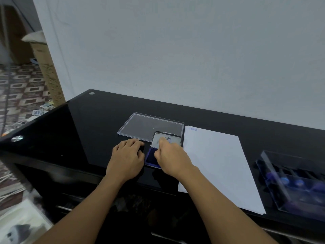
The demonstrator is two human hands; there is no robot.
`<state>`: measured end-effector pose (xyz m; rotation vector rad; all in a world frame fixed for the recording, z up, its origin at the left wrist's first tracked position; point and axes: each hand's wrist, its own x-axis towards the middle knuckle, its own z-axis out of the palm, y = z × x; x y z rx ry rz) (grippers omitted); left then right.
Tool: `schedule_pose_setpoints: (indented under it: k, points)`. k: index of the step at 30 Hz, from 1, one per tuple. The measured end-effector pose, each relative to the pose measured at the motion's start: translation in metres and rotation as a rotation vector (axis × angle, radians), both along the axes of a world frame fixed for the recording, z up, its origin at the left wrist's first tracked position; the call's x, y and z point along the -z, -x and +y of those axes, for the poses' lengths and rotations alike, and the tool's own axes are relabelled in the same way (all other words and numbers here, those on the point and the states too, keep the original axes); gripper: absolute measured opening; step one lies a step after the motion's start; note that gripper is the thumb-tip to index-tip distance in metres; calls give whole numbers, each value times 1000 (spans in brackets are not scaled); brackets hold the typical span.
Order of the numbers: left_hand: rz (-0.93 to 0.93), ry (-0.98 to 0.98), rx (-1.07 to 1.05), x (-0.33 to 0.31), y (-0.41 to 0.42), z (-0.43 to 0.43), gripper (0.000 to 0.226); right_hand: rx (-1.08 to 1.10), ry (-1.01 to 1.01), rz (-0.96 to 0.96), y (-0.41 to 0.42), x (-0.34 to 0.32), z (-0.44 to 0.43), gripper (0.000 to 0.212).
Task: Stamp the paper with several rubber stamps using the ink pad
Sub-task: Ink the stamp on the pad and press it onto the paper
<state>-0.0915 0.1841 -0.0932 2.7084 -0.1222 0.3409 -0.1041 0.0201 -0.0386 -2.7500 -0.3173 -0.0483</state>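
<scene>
At centre frame, your right hand (171,155) hides part of the ink pad (149,158), index fingertip (161,140) on its raised lid (174,140); grip unclear. Your left hand (126,155) lies relaxed beside it. Paper (216,164) right, stamp box (295,182) beyond, clear tray (149,125) behind.

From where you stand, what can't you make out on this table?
Head view only:
- The ink pad: the right hand covers most of its blue surface; whether that hand holds a stamp is hidden.
- The left hand: its curled fingers hide whatever lies beneath them.
- The stamp box: blurred and cut by the right edge; its stamps cannot be counted.
- The lid: small print too tiny, partly behind a finger.
</scene>
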Motion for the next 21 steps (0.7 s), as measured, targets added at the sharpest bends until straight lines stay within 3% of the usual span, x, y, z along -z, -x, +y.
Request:
schedule_pose_setpoints:
  k: [21]
  points:
    - [0,3,9,1,0,0,39,-2,11,-36,-1,3,0,15]
